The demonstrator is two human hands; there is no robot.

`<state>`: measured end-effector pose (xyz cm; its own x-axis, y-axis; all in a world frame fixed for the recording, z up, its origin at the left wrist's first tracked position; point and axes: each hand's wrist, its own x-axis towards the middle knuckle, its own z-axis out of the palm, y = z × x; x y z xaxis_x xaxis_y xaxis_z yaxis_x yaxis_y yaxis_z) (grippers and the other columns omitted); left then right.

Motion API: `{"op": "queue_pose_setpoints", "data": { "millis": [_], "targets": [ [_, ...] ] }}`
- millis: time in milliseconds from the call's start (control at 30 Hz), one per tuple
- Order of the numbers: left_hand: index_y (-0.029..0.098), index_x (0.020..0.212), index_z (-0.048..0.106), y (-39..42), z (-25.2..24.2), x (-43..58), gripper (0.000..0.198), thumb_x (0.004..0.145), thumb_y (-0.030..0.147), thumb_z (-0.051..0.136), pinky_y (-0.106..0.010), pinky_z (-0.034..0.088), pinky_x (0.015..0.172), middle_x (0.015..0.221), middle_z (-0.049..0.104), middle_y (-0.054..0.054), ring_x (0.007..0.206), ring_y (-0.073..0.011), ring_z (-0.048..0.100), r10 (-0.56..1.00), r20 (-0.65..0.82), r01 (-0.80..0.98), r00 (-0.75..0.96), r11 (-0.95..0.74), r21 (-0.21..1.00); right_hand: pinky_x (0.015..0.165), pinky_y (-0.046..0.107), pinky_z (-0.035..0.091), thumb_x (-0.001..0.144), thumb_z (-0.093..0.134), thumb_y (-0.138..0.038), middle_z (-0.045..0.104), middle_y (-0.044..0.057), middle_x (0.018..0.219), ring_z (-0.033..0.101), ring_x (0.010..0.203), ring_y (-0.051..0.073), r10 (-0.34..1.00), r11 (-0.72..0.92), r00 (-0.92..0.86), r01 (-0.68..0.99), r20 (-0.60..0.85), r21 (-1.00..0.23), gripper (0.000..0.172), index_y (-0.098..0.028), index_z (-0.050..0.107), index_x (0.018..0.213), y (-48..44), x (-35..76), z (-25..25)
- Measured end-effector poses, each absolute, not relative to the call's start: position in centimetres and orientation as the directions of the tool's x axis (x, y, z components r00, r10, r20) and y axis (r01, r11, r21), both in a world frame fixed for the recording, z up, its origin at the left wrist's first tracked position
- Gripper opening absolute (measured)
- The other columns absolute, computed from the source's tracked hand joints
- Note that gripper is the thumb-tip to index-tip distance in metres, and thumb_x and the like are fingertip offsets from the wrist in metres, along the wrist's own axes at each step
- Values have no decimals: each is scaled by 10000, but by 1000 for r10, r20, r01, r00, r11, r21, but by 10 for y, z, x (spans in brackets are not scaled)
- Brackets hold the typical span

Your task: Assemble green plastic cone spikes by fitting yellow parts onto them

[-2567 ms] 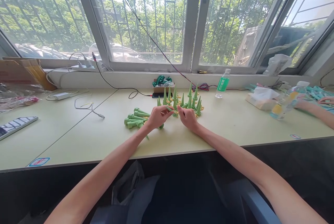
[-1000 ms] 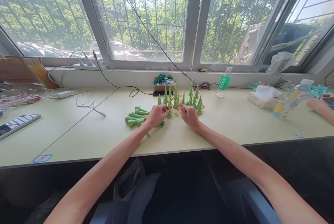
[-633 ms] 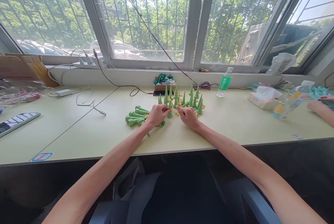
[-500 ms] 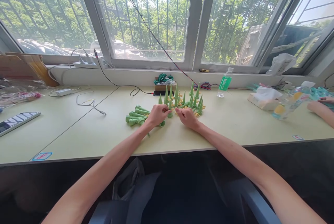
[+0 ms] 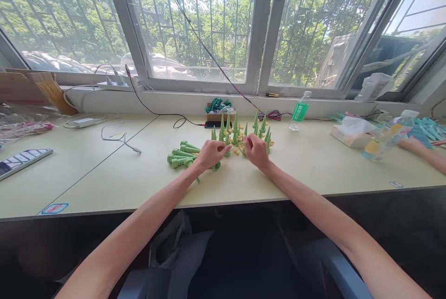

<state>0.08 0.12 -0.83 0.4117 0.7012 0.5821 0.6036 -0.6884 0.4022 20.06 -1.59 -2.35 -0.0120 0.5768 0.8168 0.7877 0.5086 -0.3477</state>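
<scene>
My left hand (image 5: 210,153) is closed, thumb and fingers pinched around a green plastic cone-shaped spike (image 5: 227,140) that points up. To its right, my right hand (image 5: 257,149) is also closed, its fingertips beside the upright spikes and small yellow pieces (image 5: 237,151); whatever it grips is hidden. Behind both hands stand several green spikes (image 5: 236,125) with yellow valve-like parts near their bases. On the left, a loose pile of green spikes (image 5: 181,154) lies on its side, partly covered by my left hand.
A small box (image 5: 220,116) with green material and a black phone (image 5: 213,125) sit behind the spikes. Right of them are a green-labelled bottle (image 5: 301,111), a tissue box (image 5: 349,136) and a larger bottle (image 5: 387,137). Another person's arm (image 5: 423,151) rests at far right. Cables (image 5: 121,137) lie left.
My right hand has moved right and slightly forward, away from my left hand, uncovering yellow pieces between them. My left hand stays nearly still. At far right, the other person's arm has shifted.
</scene>
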Motion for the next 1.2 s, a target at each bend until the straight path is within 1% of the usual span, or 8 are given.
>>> {"op": "queue_pose_setpoints", "data": {
  "millis": [67,100,200,300,600,867,1067,1200],
  "targets": [
    [151,482,410,1,-9,1,504,898,415,518,-245,233,513,460,278,53,512,-87,189,676,593,584,438,-715,384,610,252,360,956,419,-262,531,27,742,476,634,150,561,427,23,848,828,-313,191,-175,562,865,-13,205,-22],
    [153,481,394,1,-9,2,505,901,406,514,-245,227,509,463,259,54,514,-88,180,663,594,571,455,-729,377,658,270,394,941,431,-240,547,56,824,511,711,174,560,387,25,876,828,-288,171,-167,584,963,-11,206,-21],
    [156,483,382,1,-10,2,490,898,380,517,-244,222,496,469,249,55,512,-90,174,629,598,531,497,-766,364,775,349,452,911,484,-232,499,131,1055,534,893,238,594,279,56,921,803,-271,300,-158,561,1191,-6,210,-23],
    [159,488,376,1,-10,1,481,897,369,516,-244,220,492,476,247,55,516,-93,169,611,602,513,514,-781,356,836,403,467,897,524,-241,439,161,1134,517,1001,281,639,213,92,933,764,-291,394,-157,524,1282,-4,212,-25],
    [164,501,339,-1,-8,2,484,901,383,502,-242,228,499,494,230,55,521,-94,170,609,579,514,542,-785,346,916,418,468,921,509,-278,433,206,1265,499,1161,333,793,129,111,930,599,-344,516,-133,445,1412,-6,210,-27],
    [165,496,340,-1,-8,2,479,898,360,511,-249,215,496,486,233,54,523,-96,158,597,576,508,559,-795,332,954,414,462,937,474,-277,427,220,1372,461,1258,337,867,67,139,919,479,-387,526,-105,428,1433,-8,210,-23],
    [162,499,351,-1,-8,2,469,897,348,517,-245,219,500,495,235,54,530,-95,158,592,578,507,562,-799,324,944,368,476,919,431,-171,506,168,1300,503,1196,284,846,136,90,917,525,-376,447,-121,525,1354,-5,212,-27],
    [164,494,346,-2,-7,2,477,897,356,510,-248,222,499,489,237,53,525,-96,160,586,581,499,565,-804,325,895,360,501,873,415,-79,568,155,1220,532,1138,275,812,206,54,905,581,-372,461,-122,576,1303,-4,214,-29]
  ]
}}
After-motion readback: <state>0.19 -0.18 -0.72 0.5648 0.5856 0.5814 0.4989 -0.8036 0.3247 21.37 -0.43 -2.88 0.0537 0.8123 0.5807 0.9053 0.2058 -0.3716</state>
